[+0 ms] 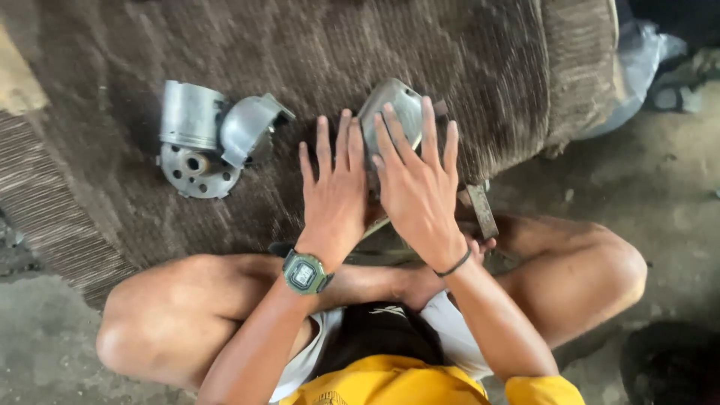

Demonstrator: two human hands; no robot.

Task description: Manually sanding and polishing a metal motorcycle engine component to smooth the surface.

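My left hand, with a green watch on its wrist, lies flat with fingers spread on the brown mat. Its fingertips touch the near edge of a grey curved metal cover. My right hand, a black band at the wrist, overlaps the left one. It rests palm down on the same cover with fingers apart, hiding the cover's lower half. Neither hand curls around anything.
At the mat's left lie a metal cylinder, a curved metal shell and a round flange with holes. A flat rusty bar lies by my right knee. Dirty concrete floor and a plastic bag are on the right.
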